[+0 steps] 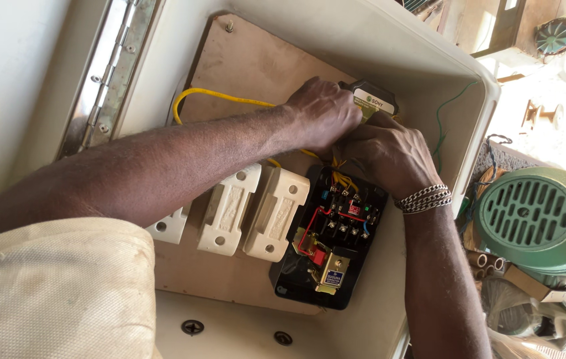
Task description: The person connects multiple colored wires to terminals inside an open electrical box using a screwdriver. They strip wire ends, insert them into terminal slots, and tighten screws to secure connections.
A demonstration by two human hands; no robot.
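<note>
Down low sits the black contactor block (329, 246), white fuse holders (250, 209) beside it. Just above, right hand (389, 156) and left hand (323, 113) both pinch yellow wires (339, 174) together. Beyond them, a small black meter (375, 98) against the enclosure wall (389, 40).

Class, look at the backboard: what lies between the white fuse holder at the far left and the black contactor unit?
In the head view, two more white fuse holders stand side by side between the leftmost white fuse holder and the black contactor unit.
</note>
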